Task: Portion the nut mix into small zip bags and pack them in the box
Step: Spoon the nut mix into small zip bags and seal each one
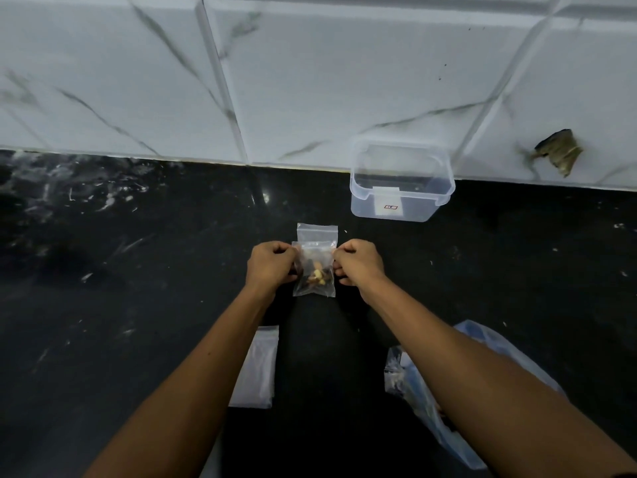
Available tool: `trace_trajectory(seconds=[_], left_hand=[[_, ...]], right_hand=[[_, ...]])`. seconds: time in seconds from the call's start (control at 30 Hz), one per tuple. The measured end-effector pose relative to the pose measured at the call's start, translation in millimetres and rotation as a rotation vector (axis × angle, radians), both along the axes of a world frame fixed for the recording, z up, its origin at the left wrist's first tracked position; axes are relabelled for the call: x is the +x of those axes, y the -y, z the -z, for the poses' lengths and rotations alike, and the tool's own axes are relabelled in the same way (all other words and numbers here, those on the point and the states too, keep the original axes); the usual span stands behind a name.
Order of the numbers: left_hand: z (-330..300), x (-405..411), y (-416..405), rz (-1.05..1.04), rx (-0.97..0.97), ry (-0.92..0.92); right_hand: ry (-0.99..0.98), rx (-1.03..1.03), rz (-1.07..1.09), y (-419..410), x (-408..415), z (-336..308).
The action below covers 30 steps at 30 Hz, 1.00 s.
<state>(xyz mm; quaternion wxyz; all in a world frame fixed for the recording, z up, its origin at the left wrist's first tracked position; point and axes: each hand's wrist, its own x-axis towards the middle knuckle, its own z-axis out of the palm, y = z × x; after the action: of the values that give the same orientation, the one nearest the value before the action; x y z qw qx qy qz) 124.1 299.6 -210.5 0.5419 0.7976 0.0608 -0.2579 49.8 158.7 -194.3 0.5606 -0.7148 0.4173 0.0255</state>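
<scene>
A small clear zip bag (314, 270) with a few nuts in its lower half hangs upright between my hands. My left hand (270, 262) pinches its top left corner and my right hand (358, 262) pinches its top right corner. Just behind it an empty small zip bag (317, 232) lies flat on the black counter. The clear plastic box (401, 182) stands open against the wall, to the far right of my hands, with nothing but a label inside.
A stack of empty zip bags (256, 367) lies under my left forearm. A larger plastic bag (424, 391) with blue contents lies under my right forearm. The marble-tiled wall (310, 81) bounds the black counter (138, 270) at the back.
</scene>
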Motion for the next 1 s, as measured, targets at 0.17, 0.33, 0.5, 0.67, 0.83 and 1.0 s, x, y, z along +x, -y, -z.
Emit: trace_trajectory(seconds=[0.17, 0.33, 0.5, 0.67, 0.83, 1.0], left_hand=[[-14, -4, -17, 0.009, -0.019, 0.053], [-41, -27, -73, 0.070, 0.150, 0.254], [-37, -86, -131, 0.153, 0.535, 0.354], [-16, -138, -147, 0.218, 0.678, 0.290], [-16, -149, -139, 0.198, 0.681, 0.314], [-13, -149, -138, 0.198, 0.677, 0.317]], right_hand=[[-0.007, -0.067, -0.024, 0, -8, -9], [-0.012, -0.232, -0.105, -18, -27, -28], [-0.119, -0.183, -0.395, -75, -52, -18], [-0.114, -0.300, -0.540, -116, -64, -1], [-0.119, -0.342, -0.528, -126, -62, 3], [-0.092, -0.381, -0.526, -129, -59, 3]])
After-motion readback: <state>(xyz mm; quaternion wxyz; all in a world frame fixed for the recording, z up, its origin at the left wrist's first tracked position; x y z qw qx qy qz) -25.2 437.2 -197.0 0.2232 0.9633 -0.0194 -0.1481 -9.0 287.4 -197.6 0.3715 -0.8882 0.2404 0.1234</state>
